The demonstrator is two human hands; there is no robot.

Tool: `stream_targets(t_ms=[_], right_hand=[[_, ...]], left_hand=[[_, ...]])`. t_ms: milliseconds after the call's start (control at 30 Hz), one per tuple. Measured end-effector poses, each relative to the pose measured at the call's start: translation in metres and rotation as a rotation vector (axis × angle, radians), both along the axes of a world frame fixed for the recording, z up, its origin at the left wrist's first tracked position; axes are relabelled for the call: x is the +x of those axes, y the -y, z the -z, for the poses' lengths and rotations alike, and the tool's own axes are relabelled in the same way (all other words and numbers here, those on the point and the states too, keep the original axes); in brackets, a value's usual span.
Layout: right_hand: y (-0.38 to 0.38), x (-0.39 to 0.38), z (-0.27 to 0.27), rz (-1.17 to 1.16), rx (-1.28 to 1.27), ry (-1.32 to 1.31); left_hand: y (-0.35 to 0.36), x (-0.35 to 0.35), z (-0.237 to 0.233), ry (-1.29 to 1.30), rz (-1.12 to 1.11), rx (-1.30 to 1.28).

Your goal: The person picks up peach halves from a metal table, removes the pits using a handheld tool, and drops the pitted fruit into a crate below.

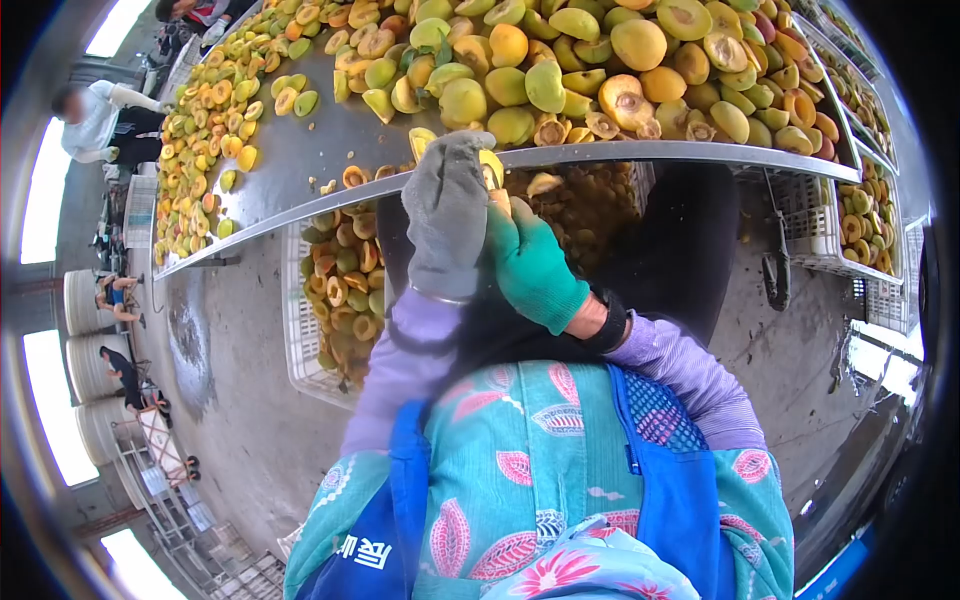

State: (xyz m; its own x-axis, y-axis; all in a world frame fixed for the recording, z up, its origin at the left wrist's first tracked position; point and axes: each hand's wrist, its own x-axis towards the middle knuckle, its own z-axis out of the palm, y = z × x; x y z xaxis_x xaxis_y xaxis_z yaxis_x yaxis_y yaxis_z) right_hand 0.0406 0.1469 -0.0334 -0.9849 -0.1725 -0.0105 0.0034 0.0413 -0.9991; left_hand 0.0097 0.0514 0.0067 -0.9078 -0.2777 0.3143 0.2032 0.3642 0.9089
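My left hand [448, 205], in a grey glove, is closed around a cut yellow-green fruit [490, 168] at the metal table's front edge. Against it sits my right hand [535, 265], in a green glove with bare fingertips showing. Its fingers are pressed together at the fruit; whether they hold a small tool is too hidden to tell. Halved and whole fruits [510, 85] are heaped on the metal table [300, 150] just beyond both hands. Below the hands, between my knees, lie brownish fruit pieces [590, 215].
A white crate [300, 330] of fruit halves stands under the table at the left. More crates of fruit [815, 225] stand at the right. One person [100, 120] is at the table's far left, another [205, 15] at the top left. Large round tubs [90, 300] line the left side.
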Motion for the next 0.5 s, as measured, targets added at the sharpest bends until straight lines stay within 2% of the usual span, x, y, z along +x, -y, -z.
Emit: stream_targets(t_ms=[67,133,200,267,300,333,367,400,433,500], right_hand=[[-0.011,-0.007,0.0,-0.073,0.006,-0.032],[-0.016,-0.01,-0.008,-0.119,-0.059,-0.037],[-0.012,-0.008,-0.009,-0.119,-0.051,-0.081],[-0.007,-0.003,-0.013,-0.128,-0.152,0.013],[-0.006,-0.002,-0.014,-0.131,-0.203,0.062],[-0.004,-0.001,-0.005,-0.114,-0.065,-0.036],[-0.007,-0.001,-0.005,-0.143,-0.085,-0.036],[-0.012,-0.002,-0.01,-0.171,-0.102,-0.04],[-0.016,-0.004,-0.016,-0.201,-0.117,-0.046],[-0.028,-0.006,-0.042,-0.325,-0.42,0.367]], left_hand=[[0.006,-0.004,0.005,-0.073,0.125,0.004],[0.021,-0.006,-0.011,-0.239,0.255,-0.471],[0.016,-0.006,-0.003,-0.11,0.262,0.111],[0.008,-0.005,0.001,-0.028,0.168,0.291],[0.006,-0.006,0.001,-0.03,0.148,0.274],[0.005,-0.006,0.003,-0.027,0.126,0.256],[0.004,-0.007,0.003,-0.028,0.109,0.239],[0.001,-0.007,0.0,-0.016,0.121,0.333],[0.003,-0.01,-0.008,0.042,0.217,0.228],[0.011,-0.014,-0.03,0.157,0.397,0.016]])
